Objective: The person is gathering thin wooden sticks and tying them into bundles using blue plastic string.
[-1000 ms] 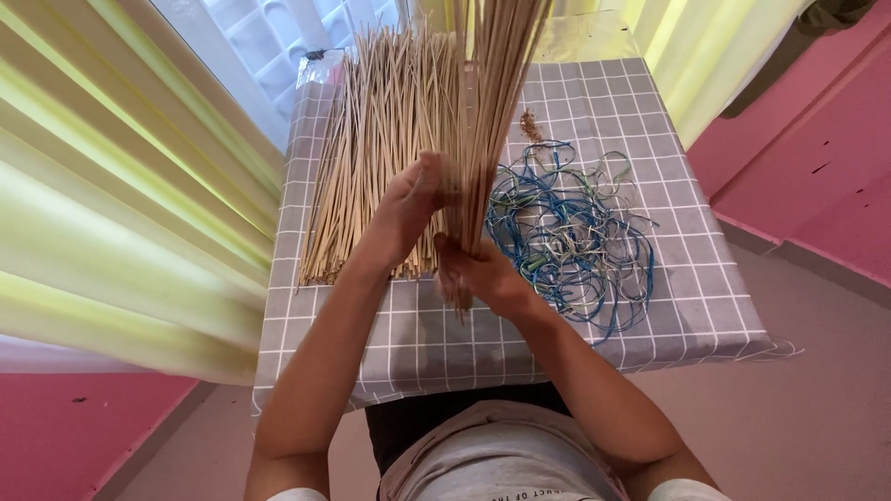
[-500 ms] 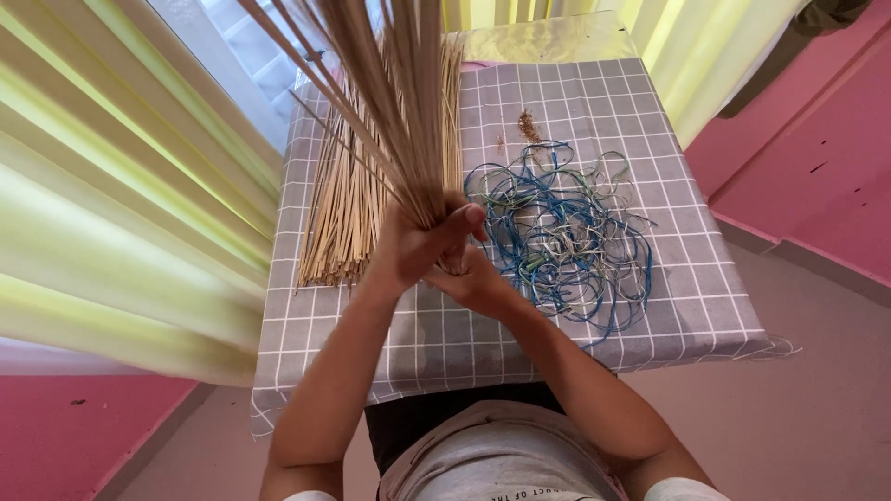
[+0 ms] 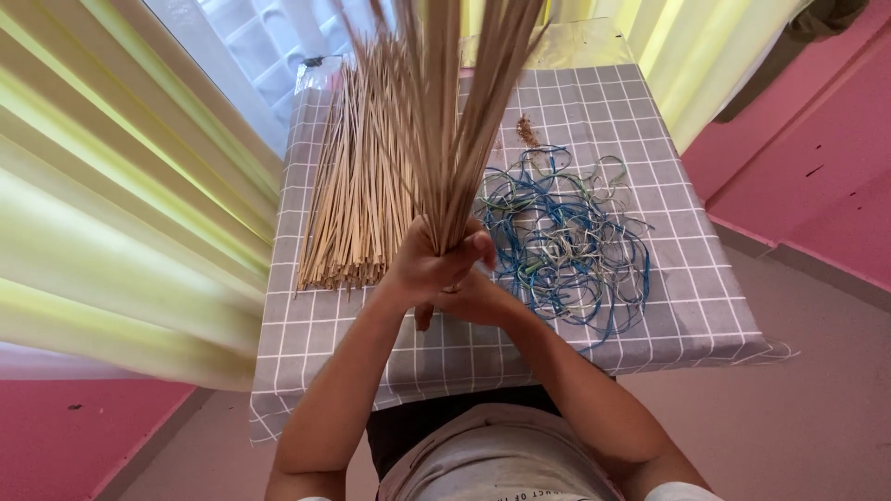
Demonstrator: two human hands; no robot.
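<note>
Tan, thin dry sticks form an upright bundle (image 3: 455, 121) held above the table covered in grey cloth with a white grid (image 3: 687, 315). Left hand (image 3: 429, 264): fingers wrapped tight around the bundle's lower end, thumb across the front. Right hand (image 3: 475, 301): directly beneath and touching the left, cupped at the bundle's base; its finger closure is mostly hidden, cannot tell. Bundle fans outward toward the top and runs out of view. Flat pile of the same tan sticks (image 3: 357, 199) lies on the cloth to the left. Tangle of blue, green and white cords (image 3: 571, 241) lies to the right, apart from the hands.
</note>
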